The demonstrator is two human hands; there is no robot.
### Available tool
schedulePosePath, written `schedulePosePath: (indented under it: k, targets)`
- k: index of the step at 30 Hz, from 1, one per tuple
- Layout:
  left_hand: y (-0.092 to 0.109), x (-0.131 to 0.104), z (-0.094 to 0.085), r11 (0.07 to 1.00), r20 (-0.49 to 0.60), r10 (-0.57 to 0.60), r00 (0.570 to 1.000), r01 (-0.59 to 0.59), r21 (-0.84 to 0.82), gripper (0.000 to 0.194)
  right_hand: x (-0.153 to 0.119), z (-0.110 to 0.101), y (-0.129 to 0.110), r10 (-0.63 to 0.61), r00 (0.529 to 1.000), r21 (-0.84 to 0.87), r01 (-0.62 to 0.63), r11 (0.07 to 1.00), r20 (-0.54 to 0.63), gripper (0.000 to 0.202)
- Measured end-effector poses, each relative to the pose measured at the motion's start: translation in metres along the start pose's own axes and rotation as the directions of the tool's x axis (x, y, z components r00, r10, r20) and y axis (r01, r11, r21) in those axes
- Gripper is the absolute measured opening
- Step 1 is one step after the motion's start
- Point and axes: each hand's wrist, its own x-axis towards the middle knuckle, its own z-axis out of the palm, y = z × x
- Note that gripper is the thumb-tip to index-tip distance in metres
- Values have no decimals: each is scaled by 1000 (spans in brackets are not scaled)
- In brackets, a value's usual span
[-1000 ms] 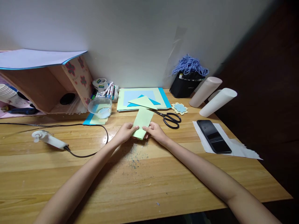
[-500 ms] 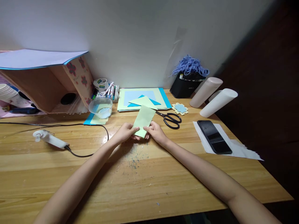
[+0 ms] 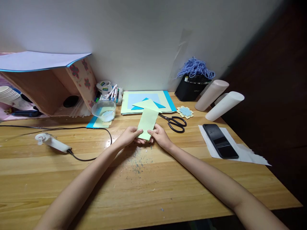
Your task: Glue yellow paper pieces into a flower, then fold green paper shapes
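Observation:
A pale green strip of paper (image 3: 148, 124) is held between both hands above the middle of the table, its long side pointing away from me. My left hand (image 3: 131, 135) pinches the near left corner, thumb on top and fingers underneath. On the near right edge my right hand (image 3: 160, 136) grips the same way. Just beyond the strip lie sheets of yellow, light blue and blue paper (image 3: 124, 103) in a stack, with a pale yellow triangle (image 3: 148, 103) on top. Black-handled scissors (image 3: 177, 124) rest to the right of the strip, beside a layered paper flower (image 3: 185, 111).
On the left are a white glue gun (image 3: 54, 143) with a black cord, a clear plastic bowl (image 3: 104, 109), markers (image 3: 114, 93) and a flowered box (image 3: 82, 80). To the right sit a phone (image 3: 220, 140) on white tissue, two pale cylinders (image 3: 224, 106) and a black holder (image 3: 190, 89) topped with blue yarn.
The paper strip has turned slightly, its far end shifting a little to the left. Both hands keep their grip in nearly the same place.

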Motion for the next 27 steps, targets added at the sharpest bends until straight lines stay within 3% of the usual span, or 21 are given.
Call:
schedulePosePath:
  k: [9,16,23,27]
  targets:
    - [5,-3,1,1000,-10,12,1000,-12,26,44,-3,-3,-9,70,991,-11,-70,998,111,42]
    - [9,-4,1,998,16,5,1000,-6,68,47,-1,-2,-1,49,996,-1,-49,999,76,38]
    - [6,-2,-3,997,-186,35,982,-21,76,37,-1,-1,0,43,999,-15,-43,999,-31,35]
    - [11,-3,-2,1000,-224,-9,975,13,17,34,-1,-2,-1,61,997,-6,-61,998,45,35]
